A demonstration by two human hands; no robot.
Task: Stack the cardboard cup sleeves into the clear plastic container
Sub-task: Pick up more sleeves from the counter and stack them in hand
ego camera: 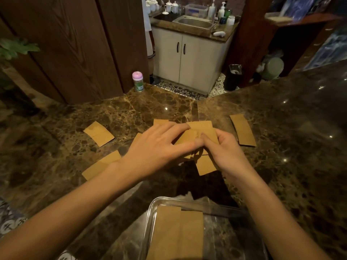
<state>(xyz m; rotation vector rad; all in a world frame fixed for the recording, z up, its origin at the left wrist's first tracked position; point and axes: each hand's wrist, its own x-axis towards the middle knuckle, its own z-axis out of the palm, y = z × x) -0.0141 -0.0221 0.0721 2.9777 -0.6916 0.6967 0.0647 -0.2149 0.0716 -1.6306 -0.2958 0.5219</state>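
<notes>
Several flat brown cardboard cup sleeves lie scattered on the dark marble counter (pixel 281 166). Both hands meet over a small pile in the middle. My left hand (pixel 159 147) and my right hand (pixel 225 149) both pinch one sleeve (pixel 187 137) between them, just above the pile. Loose sleeves lie at the left (pixel 99 133), the lower left (pixel 101 165) and the right (pixel 243 130). Another sleeve (pixel 205 165) shows under my right hand. The clear plastic container (pixel 150 218) stands at the near edge with sleeves (pixel 176 235) stacked flat inside.
A small bottle with a pink cap (pixel 138 81) stands at the counter's far edge beside a wooden wall. Beyond the counter are a white cabinet with a sink (pixel 195 22) and a dark bin (pixel 232 77) on the floor. Green leaves (pixel 15 47) hang at the left.
</notes>
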